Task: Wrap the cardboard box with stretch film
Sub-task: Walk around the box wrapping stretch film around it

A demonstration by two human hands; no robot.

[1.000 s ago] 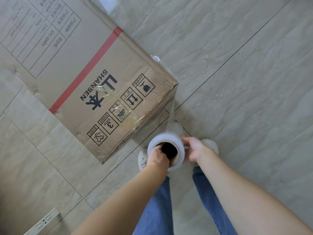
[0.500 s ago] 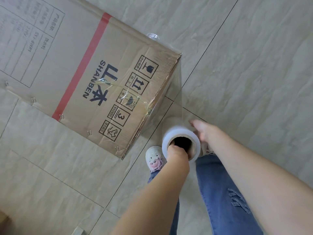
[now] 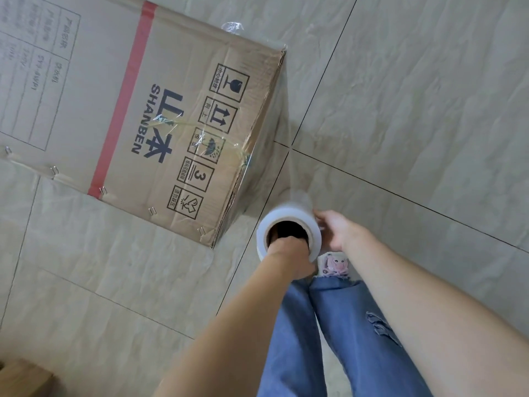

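Cardboard box fills upper left of frame, on the tiled floor. Stretch film roll sits centre frame, just below-right of the box's near corner. Left hand has fingers pushed into the roll's core, gripping it. Right hand is against the roll's right side, fingers loosely spread; actual contact hard to confirm. A film sheet runs from roll up to the box's right edge.
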